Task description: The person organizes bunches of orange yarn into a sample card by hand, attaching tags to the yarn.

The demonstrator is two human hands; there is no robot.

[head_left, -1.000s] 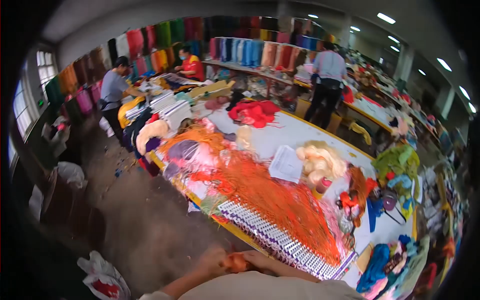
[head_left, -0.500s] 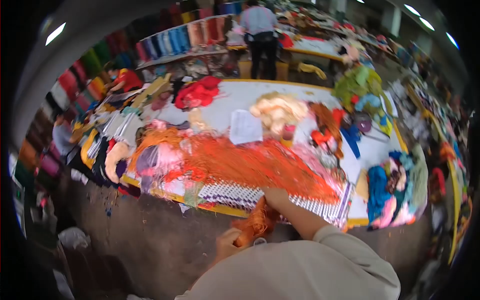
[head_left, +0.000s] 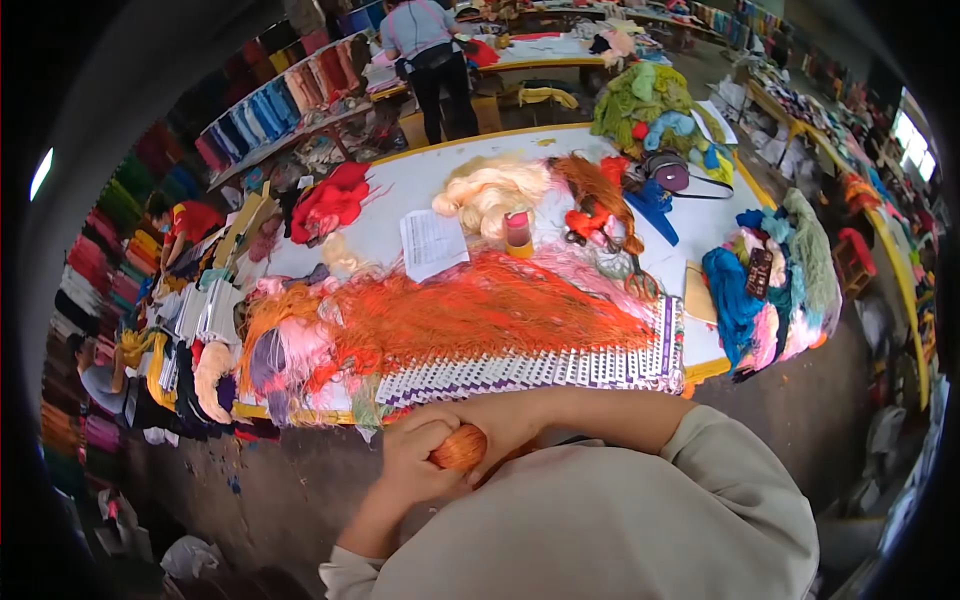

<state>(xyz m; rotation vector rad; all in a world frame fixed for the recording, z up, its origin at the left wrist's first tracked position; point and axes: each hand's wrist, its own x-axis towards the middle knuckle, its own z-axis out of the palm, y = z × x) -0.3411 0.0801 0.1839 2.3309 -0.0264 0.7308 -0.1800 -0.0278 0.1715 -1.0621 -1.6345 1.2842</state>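
In front of my chest, my left hand (head_left: 413, 450) is wrapped round a bundle of orange thread (head_left: 461, 448). My right hand (head_left: 505, 432) grips the same bundle from the other side, its forearm crossing along the table's front edge. Just beyond my hands lies a long row of white and purple patterned cards or strips (head_left: 520, 372). A wide mass of loose orange-red threads (head_left: 480, 310) spreads behind them, with pink strands mixed in at both ends.
Paper sheet (head_left: 433, 246), cream yarn (head_left: 490, 195), a jar (head_left: 517, 236) and scissors (head_left: 641, 282) lie on the white table (head_left: 400, 180). Blue yarn hanks (head_left: 733, 295) hang at the right corner. A person (head_left: 425, 50) stands beyond; two others are at the left.
My right hand has moved left and down to meet my left hand, which has risen. The orange thread, stretched out between them before, is now a compact bundle. My view has shifted.
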